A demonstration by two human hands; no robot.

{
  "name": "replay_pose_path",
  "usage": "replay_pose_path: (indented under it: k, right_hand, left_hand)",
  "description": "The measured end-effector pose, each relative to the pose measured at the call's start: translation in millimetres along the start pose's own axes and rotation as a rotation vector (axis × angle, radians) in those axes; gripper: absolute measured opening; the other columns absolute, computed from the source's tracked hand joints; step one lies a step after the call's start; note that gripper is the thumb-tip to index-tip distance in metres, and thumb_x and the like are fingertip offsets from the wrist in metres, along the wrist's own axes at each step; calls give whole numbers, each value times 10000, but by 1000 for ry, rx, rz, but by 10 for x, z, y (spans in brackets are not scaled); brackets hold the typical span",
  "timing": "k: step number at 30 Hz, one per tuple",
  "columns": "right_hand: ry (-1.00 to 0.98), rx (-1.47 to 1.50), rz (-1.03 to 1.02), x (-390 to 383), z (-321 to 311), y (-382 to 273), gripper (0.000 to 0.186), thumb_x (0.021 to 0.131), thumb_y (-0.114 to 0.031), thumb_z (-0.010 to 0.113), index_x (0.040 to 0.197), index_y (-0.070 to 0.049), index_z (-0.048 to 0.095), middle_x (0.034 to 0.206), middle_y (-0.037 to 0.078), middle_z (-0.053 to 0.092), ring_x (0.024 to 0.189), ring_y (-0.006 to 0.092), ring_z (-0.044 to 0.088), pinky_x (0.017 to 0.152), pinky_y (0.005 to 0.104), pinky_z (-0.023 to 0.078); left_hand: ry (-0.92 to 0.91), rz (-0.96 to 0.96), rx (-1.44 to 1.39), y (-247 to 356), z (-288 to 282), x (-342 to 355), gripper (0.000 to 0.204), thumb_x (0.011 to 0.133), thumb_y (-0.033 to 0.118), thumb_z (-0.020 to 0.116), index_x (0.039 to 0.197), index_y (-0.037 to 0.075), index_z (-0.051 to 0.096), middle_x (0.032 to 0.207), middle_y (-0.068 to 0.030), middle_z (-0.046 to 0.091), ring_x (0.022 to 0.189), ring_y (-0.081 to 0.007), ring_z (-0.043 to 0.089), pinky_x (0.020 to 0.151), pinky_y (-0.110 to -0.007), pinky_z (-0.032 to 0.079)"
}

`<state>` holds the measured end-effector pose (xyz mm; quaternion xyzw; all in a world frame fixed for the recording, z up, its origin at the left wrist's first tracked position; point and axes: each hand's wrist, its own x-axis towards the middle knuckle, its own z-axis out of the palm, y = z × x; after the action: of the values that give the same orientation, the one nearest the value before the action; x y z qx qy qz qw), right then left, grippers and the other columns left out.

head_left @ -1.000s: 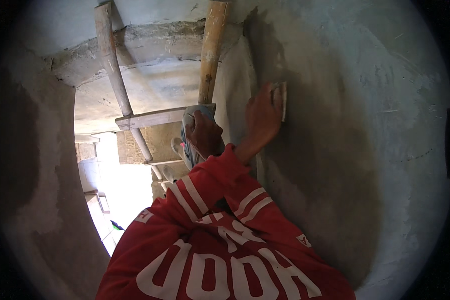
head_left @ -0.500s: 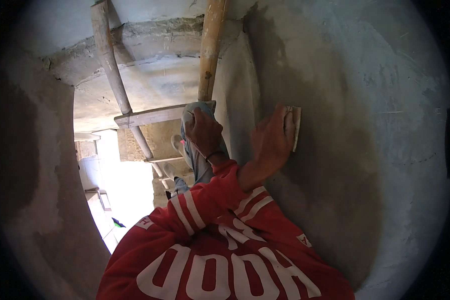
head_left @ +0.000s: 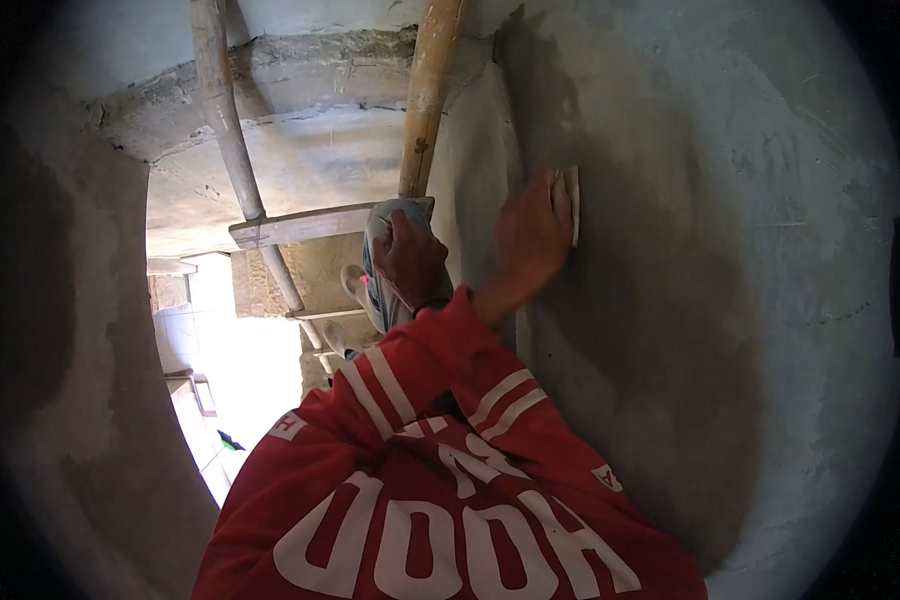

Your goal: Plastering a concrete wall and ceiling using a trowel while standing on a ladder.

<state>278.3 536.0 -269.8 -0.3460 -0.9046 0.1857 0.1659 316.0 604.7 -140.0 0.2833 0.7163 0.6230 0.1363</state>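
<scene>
The left hand (head_left: 410, 262) is closing around the bamboo ladder's (head_left: 425, 110) wooden rung (head_left: 305, 225), its fingers partly hidden. The right hand (head_left: 532, 238) is pressing a half-hidden plaster float (head_left: 573, 200) flat against the damp grey wall (head_left: 690, 330), with bare wall stretching open rightward.

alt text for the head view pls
The right hand presses a small flat pale float against a damp grey plastered wall. The left hand rests on a knee, near a wooden ladder.

A building site: wet plastered wall (head_left: 690, 330), bare concrete, a rough wooden ladder (head_left: 270, 225).
</scene>
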Motion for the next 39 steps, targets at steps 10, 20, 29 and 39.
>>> replay_pose_path:
  k: [10, 20, 29, 39]
  right_hand:
    - [-29, -16, 22, 9, 26, 19, 194, 818, -223, 636, 934, -95, 547, 798, 135, 623, 691, 373, 654, 564, 512, 524]
    - [-63, -10, 16, 18, -55, -13, 237, 816, -263, 665, 938, -92, 555, 821, 129, 638, 731, 371, 657, 600, 505, 526]
    - [-40, -2, 16, 12, -94, 19, 233, 818, -260, 659, 948, -100, 550, 809, 130, 630, 732, 370, 655, 596, 500, 524]
    - [-24, -33, 35, 12, -11, 13, 222, 823, -263, 656, 937, -103, 552, 788, 136, 629, 710, 370, 654, 578, 504, 517]
  left_hand:
    - [19, 60, 5, 7, 27, 219, 192, 978, 208, 527, 1055, 34, 552, 769, -231, 650, 734, -467, 628, 670, -559, 466]
    - [-30, -5, -16, -17, -18, -60, 243, 965, 213, 542, 1138, 43, 562, 888, -249, 662, 855, -480, 624, 753, -549, 464]
    - [-281, 81, -58, 147, -225, -341, 164, 988, 208, 521, 1036, 51, 526, 837, -207, 659, 788, -435, 643, 666, -532, 488]
    - [-230, 63, -93, 64, -163, -353, 135, 991, 198, 513, 1053, 78, 511, 825, -216, 635, 759, -457, 609, 638, -532, 468]
